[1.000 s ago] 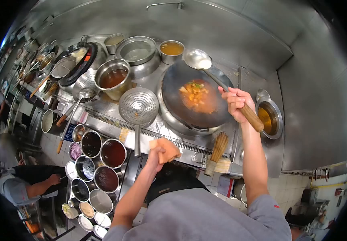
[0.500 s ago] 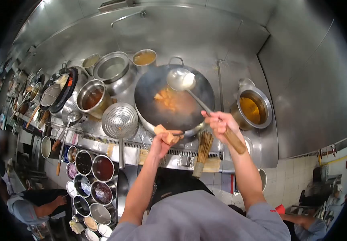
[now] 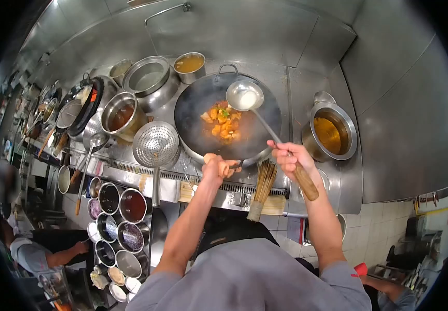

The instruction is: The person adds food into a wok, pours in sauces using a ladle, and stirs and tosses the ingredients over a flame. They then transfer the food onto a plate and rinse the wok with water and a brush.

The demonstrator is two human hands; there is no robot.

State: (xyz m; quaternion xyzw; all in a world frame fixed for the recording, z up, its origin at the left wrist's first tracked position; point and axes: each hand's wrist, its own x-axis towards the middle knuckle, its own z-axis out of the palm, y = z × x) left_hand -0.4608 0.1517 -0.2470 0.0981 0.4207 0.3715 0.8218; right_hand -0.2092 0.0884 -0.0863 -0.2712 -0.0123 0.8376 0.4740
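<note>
Head view: the left hand (image 3: 218, 168) is closed around a folded orange cloth (image 3: 211, 158), and with it the hand grips the near rim of the wok (image 3: 195, 106), just beside the wok's dark near handle. The right hand (image 3: 288, 157) is closed around the wooden handle (image 3: 305, 180) of a long ladle (image 3: 244, 96). The ladle's shaft runs far and to the left from this hand, and its bowl is over the far part of the wok, holding something white (I cannot tell what it is).

In the middle of the wok lies the food (image 3: 222, 122), orange pieces with a little green. Between the two hands, near the counter's edge, stands a bamboo brush (image 3: 262, 189). To the left of the wok a perforated skimmer (image 3: 155, 143) rests on the stove, and farther left is a steel pot with brown liquid (image 3: 120, 115). To the right of the wok stands a pot of yellow oil (image 3: 329, 135). Round seasoning bowls (image 3: 122, 220) are grouped at the near left. At the left edge another person's arm (image 3: 66, 250) reaches toward them.
</note>
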